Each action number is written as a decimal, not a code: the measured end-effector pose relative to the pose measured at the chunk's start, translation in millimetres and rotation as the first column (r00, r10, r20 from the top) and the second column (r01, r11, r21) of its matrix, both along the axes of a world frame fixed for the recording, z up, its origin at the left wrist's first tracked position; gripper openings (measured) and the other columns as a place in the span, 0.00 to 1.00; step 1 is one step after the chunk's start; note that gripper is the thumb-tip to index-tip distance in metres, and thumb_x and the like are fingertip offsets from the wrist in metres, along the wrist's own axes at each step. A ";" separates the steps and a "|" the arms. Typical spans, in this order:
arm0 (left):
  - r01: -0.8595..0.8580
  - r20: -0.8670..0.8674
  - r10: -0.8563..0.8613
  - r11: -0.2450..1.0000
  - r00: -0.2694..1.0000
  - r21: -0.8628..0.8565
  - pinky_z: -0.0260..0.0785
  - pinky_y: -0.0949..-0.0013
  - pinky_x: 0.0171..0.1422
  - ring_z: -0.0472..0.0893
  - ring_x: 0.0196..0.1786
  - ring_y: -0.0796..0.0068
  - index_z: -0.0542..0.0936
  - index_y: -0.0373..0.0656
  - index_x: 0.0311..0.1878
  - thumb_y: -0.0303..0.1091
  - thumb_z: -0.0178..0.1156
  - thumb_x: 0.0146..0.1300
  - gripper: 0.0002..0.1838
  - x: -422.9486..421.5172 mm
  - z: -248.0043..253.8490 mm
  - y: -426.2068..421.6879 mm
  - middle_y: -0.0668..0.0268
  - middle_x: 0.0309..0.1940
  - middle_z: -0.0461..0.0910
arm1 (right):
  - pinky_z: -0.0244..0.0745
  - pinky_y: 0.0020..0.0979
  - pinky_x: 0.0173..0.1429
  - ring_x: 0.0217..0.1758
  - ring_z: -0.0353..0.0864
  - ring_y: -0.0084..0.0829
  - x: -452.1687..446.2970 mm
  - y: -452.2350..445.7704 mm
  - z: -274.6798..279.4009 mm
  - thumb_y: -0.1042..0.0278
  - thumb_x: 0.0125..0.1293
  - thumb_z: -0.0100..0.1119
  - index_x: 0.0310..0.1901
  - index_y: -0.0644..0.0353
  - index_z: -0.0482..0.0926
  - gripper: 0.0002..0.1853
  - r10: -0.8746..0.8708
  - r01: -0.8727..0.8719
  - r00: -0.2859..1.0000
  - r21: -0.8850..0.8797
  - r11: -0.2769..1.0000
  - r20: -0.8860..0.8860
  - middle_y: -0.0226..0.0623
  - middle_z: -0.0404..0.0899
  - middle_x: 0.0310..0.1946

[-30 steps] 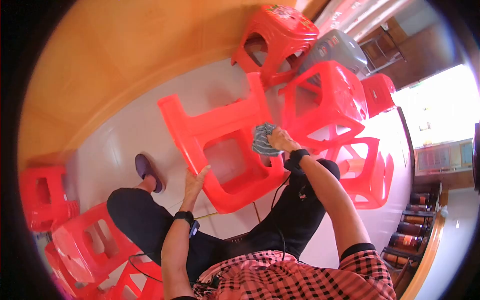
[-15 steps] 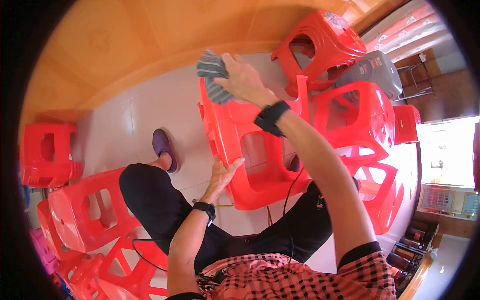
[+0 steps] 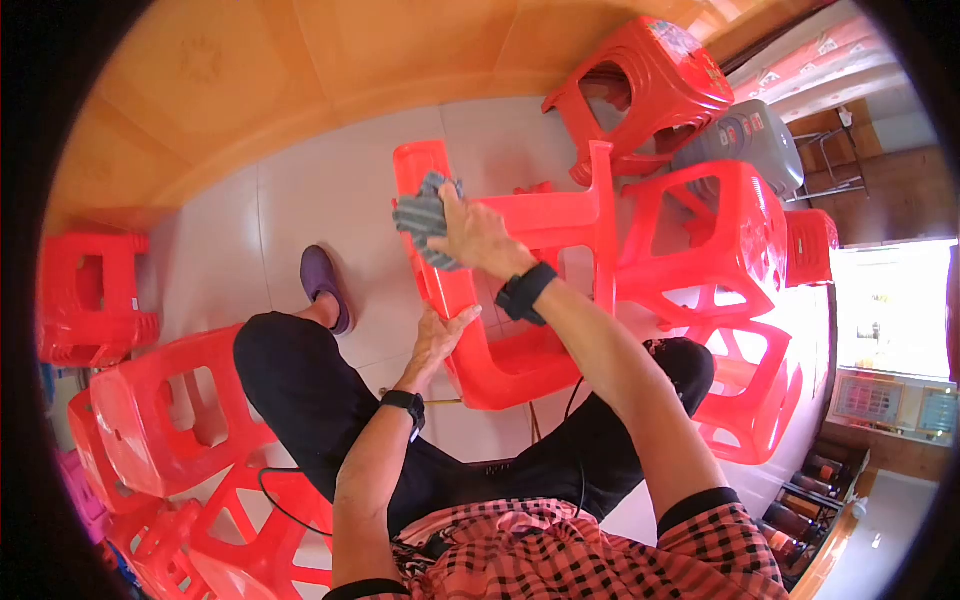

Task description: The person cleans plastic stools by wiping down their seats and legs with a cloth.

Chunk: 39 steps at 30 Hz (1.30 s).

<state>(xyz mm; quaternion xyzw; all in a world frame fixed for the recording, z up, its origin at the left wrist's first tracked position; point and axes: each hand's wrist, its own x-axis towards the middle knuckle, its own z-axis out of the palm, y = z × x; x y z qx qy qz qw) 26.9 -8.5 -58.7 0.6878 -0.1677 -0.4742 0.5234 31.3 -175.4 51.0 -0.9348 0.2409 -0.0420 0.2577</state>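
Between my knees a red plastic stool lies tipped, its legs pointing away from me. My left hand grips the stool's left edge, thumb on the outer face and fingers partly hidden behind it. In my right hand is a bunched grey striped cloth, pressed on the stool's left leg about midway along. The leg's far end shows beyond the cloth.
More red stools stand close on the right, with another stool near the orange wall. A grey plastic container sits behind them. On the left are several stools, some stacked.
My right hand has drawn the cloth down the stool's left leg towards me, uncovering the leg's far end. The stool has turned slightly. My left hand keeps its hold.
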 end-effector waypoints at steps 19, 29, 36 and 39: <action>-0.060 -0.048 0.053 0.986 0.997 -0.155 0.73 0.67 0.49 0.79 0.45 0.73 0.73 0.39 0.55 0.43 0.68 0.57 0.26 6.1 -16.1 6.1 0.63 0.44 0.80 | 0.72 0.34 0.54 0.49 0.78 0.32 -167.6 35.7 63.4 0.66 0.59 0.60 0.55 0.67 0.68 0.24 -0.435 0.217 0.888 0.697 0.683 0.150 0.44 0.78 0.43; 0.047 -0.096 -0.054 0.995 0.994 -0.083 0.68 0.70 0.57 0.75 0.51 0.76 0.71 0.39 0.59 0.43 0.64 0.62 0.26 16.8 -7.1 22.4 0.66 0.49 0.75 | 0.76 0.33 0.42 0.38 0.80 0.29 -196.8 26.4 56.3 0.57 0.65 0.53 0.51 0.58 0.72 0.17 -0.957 0.028 0.288 0.999 -0.033 -0.039 0.33 0.77 0.40; 0.090 0.920 0.001 0.995 0.392 -0.040 0.62 0.59 0.63 0.71 0.57 0.59 0.64 0.32 0.63 0.38 0.66 0.59 0.34 9.5 39.4 24.2 0.50 0.56 0.69 | 0.78 0.35 0.38 0.38 0.80 0.30 -197.4 17.7 59.2 0.58 0.62 0.57 0.52 0.58 0.69 0.20 -0.994 -0.045 0.110 0.998 -0.035 -0.030 0.34 0.76 0.39; 0.375 0.816 -0.147 0.923 0.560 -0.091 0.66 0.56 0.59 0.74 0.53 0.53 0.64 0.36 0.62 0.34 0.67 0.57 0.33 -35.5 47.5 8.4 0.49 0.53 0.72 | 0.78 0.34 0.40 0.40 0.81 0.29 -193.4 16.9 53.3 0.56 0.62 0.58 0.50 0.58 0.71 0.19 -0.992 -0.083 0.128 0.996 -0.031 -0.020 0.34 0.78 0.40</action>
